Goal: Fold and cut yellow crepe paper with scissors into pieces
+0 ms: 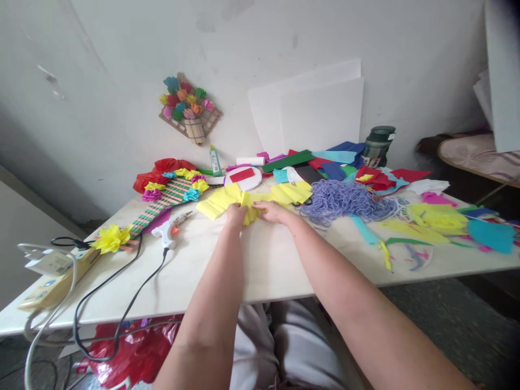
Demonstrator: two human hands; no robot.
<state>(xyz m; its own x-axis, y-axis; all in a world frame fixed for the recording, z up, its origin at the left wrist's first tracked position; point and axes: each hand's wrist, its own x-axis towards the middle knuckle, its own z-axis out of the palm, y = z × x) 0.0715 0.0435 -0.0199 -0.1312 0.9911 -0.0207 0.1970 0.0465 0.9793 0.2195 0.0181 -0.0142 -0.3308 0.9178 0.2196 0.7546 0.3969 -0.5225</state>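
A strip of yellow crepe paper (219,201) lies across the middle of the table, gathered into folds at its centre. My left hand (236,214) is closed on these folds, thumb and fingers pinching the paper. Just to the right, my right hand (273,212) holds the gathered part with its fingertips, the index finger pointing left along it. The paper's right end (290,192) fans out behind my right hand. Scissors (303,202) show only partly, beside that end. On the left lies a white hot glue gun (168,230) with its cord trailing off the table.
A striped woven piece (164,203) with crepe paper flowers lies at the left, near a power strip (57,279). Purple-blue yarn (349,200) and coloured paper scraps (439,216) cover the right side. A dark green jar (378,146) and white boards (320,111) stand at the wall.
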